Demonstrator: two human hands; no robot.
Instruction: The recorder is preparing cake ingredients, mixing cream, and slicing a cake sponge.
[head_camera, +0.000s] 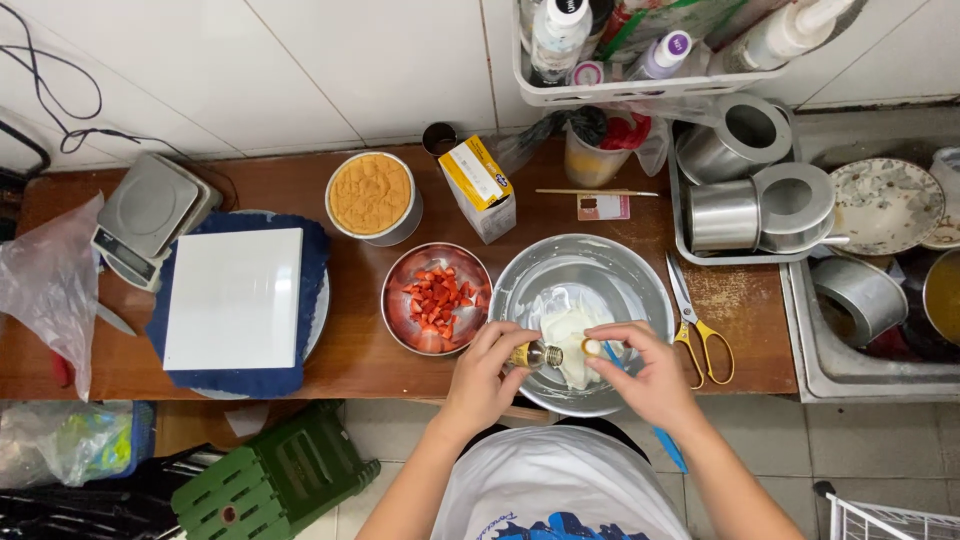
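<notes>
My left hand (487, 372) holds a small brown bottle (537, 355) tipped on its side over the near rim of a large steel mixing bowl (640, 281). White cream (566, 333) lies in the bowl's bottom. My right hand (645, 372) pinches a small white cap (592, 347) just right of the bottle's mouth. A blue handle (670, 450) shows below my right wrist.
A steel bowl of chopped strawberries (437, 298) sits left of the mixing bowl. Behind are a round sponge cake in a tin (371, 196), a yellow-white carton (479, 186) and a scale (147, 212). Yellow-handled scissors (696, 328) lie right. A white board on a blue cloth (236, 298) lies left.
</notes>
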